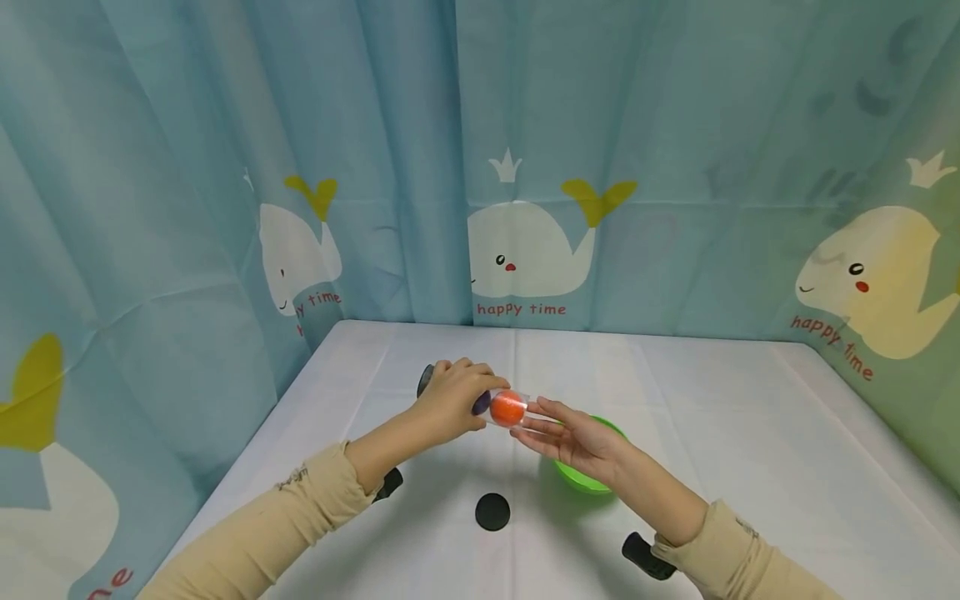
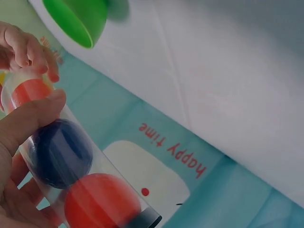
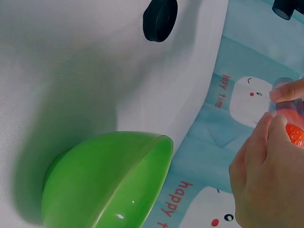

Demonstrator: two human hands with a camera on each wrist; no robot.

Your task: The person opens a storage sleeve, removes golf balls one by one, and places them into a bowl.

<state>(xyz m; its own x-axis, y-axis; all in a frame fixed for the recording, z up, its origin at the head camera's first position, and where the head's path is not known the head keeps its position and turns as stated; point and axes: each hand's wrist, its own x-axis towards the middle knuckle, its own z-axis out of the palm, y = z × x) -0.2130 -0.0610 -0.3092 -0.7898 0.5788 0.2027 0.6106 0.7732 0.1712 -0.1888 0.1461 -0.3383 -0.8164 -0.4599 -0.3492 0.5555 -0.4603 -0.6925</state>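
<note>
My left hand [image 1: 453, 400] grips a clear tube [image 2: 118, 168] with its thumb along one side and its fingers behind. Inside the tube an orange ball [image 1: 507, 408] sits at the end towards my right hand. A dark blue ball [image 2: 61, 153] and a red-orange ball [image 2: 102, 202] follow it, and a dark end [image 1: 425, 381] shows beyond my left fingers. My right hand [image 1: 581, 442] has its fingers extended, fingertips right at the tube's orange-ball end. Below my right hand stands a green bowl [image 3: 109, 175], partly hidden by it in the head view.
A round black cap [image 1: 492, 512] lies on the white-covered table [image 1: 720, 467], left of the bowl and nearer to me. Blue curtains [image 1: 675, 167] with whale prints hang behind the table and at its sides. Black wrist gear [image 1: 647, 557] shows by my right sleeve.
</note>
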